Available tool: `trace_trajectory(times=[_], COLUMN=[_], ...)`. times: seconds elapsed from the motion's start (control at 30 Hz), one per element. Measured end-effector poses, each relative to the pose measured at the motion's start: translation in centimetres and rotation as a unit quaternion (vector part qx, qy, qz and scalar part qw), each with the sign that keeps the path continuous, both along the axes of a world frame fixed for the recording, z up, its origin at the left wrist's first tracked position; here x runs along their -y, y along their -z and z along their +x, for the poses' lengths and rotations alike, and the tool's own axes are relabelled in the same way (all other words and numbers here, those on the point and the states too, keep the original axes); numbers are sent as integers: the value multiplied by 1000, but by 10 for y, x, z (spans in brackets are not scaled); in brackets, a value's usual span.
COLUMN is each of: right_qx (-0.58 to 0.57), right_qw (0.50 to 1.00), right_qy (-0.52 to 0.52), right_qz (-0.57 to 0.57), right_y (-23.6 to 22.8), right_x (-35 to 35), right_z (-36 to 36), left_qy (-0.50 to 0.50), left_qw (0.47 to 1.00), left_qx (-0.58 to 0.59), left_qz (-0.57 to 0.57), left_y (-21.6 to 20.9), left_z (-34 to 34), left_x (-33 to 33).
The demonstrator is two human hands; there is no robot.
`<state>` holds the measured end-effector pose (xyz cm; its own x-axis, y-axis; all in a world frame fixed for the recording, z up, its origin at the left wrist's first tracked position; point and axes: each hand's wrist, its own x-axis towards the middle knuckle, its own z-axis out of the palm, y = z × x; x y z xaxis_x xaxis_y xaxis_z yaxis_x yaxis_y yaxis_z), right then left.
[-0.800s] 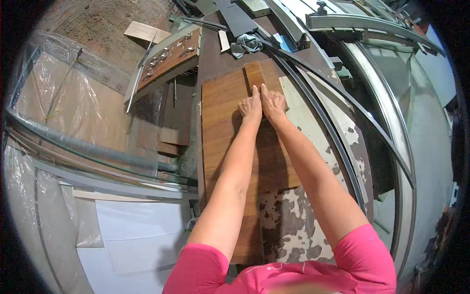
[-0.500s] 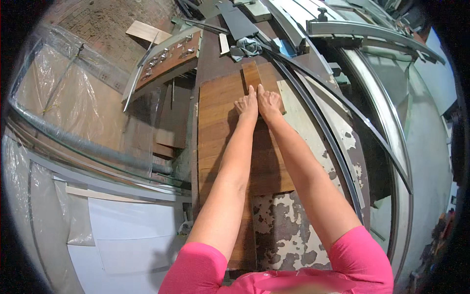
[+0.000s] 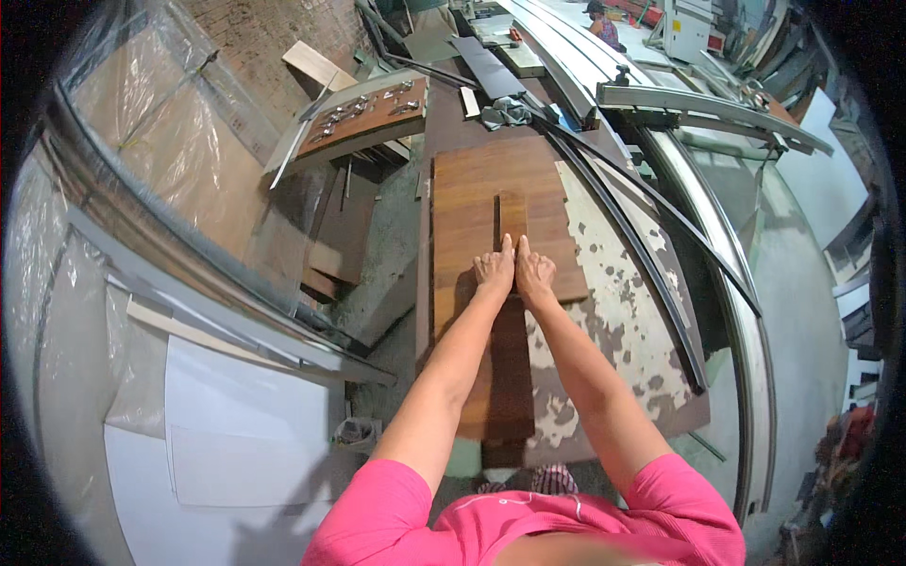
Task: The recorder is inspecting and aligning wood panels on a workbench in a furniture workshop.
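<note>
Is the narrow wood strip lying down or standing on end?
Lying down: the wood strip stretches along the wood panel, long face up.

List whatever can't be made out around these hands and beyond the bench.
- Head view: part of the wooden strip, hidden beneath the left hand and right hand.
- Head view: both palms, turned away from the camera.
- Head view: the exact kind of metal fittings, too small.
- Head view: the far person's hands, too small.

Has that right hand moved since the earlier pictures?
Yes: the right hand has moved back toward the person's body, farther from the crumpled grey cloth.
</note>
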<state>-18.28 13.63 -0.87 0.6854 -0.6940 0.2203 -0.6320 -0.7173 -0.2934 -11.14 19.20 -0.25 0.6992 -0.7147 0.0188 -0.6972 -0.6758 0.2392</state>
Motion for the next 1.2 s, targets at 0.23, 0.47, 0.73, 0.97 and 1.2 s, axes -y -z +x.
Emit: trace_trajectory(times=[0.23,0.47,0.73,0.97,1.2], right_qx=[-31,-83,-88,-100,-89], right_qw=[999,991,995,994,995], right_qy=[-8,-55,-48,-32,-42], right_qz=[-13,-87,2,16,-32], right_y=[-12,-11,-19,-16,-12], right_x=[-121,-207,-262,-253,-227], right_z=[-86,-201,-248,-244,-211], left_qy=[13,63,53,61,50], left_qw=[998,998,995,998,998], left_qx=[-48,-9,16,-1,-17], left_qz=[-30,-30,-85,-34,-19], left_y=[-11,-7,-3,-6,-3], left_z=[-83,-186,-236,-232,-202], left_x=[-127,-224,-282,-271,-244])
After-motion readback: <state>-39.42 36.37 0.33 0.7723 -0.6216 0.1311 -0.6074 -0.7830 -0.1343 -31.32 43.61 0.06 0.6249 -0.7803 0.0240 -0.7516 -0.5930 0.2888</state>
